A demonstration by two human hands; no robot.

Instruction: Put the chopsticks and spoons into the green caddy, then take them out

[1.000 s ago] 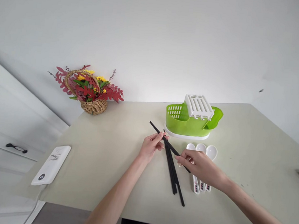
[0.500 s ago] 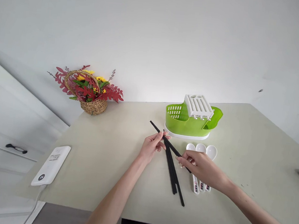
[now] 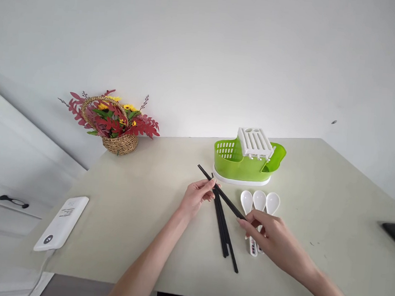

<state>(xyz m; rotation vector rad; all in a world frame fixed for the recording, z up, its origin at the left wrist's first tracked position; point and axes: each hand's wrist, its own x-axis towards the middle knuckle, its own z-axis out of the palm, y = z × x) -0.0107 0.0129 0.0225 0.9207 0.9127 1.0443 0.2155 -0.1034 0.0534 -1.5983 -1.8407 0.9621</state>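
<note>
Held chopsticks: A black length (image 3: 229, 202) runs slantwise between two bare hands above a pale table (image 3: 140, 235); whether it is one stick or two pressed together is hard to tell.
Left hand: Thumb and fingers of the left hand (image 3: 194, 196) pinch the black length near its far end, the tip jutting out beyond them.
Right hand: Fingertips of the right hand (image 3: 272, 236) grasp it toward the near end, which the hand partly hides.
Handling: Likely light and stiff, hard to break in ordinary use, though the smooth finish could slip or roll; a thumb-and-finger pinch on the shaft, away from the tips, should steady it.
Looks: Slender, straight and black, with a faint sheen and a narrow far tip.
Loose chopsticks: More black sticks (image 3: 223, 227) lie bunched just below the left fingers, one reaching nearer the person than the rest.
Spoons: Three white spoons (image 3: 246, 201) lie side by side, bowls beyond the right fingers, handles partly under that hand.
Green caddy: Beyond both sets of fingers stands a green caddy (image 3: 240, 168), topped by a white slotted rack (image 3: 255, 143).
</note>
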